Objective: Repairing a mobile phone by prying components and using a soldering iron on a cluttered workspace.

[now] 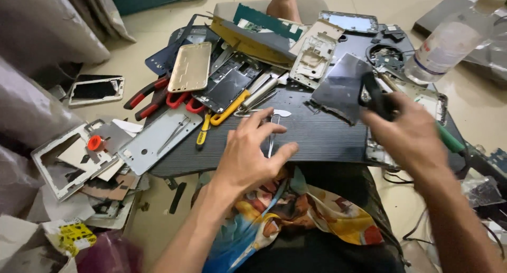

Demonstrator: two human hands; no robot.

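Observation:
My left hand (248,151) hovers with fingers spread over the black ribbed board (322,138) on my lap, its fingertips at a pair of metal tweezers (272,133) lying there. My right hand (409,133) is closed around a black-handled tool (376,96), blurred by motion; a green handle (450,140) sticks out behind it. A dark phone screen panel (340,88) lies just left of the right hand.
Phone parts litter the board and floor: a gold back cover (190,67), red-handled pliers (150,96), a yellow-handled tool (228,109), metal frames (311,56), a grey plate (158,138). A plastic bottle (449,43) lies at right. A bare foot (284,3) shows at the top.

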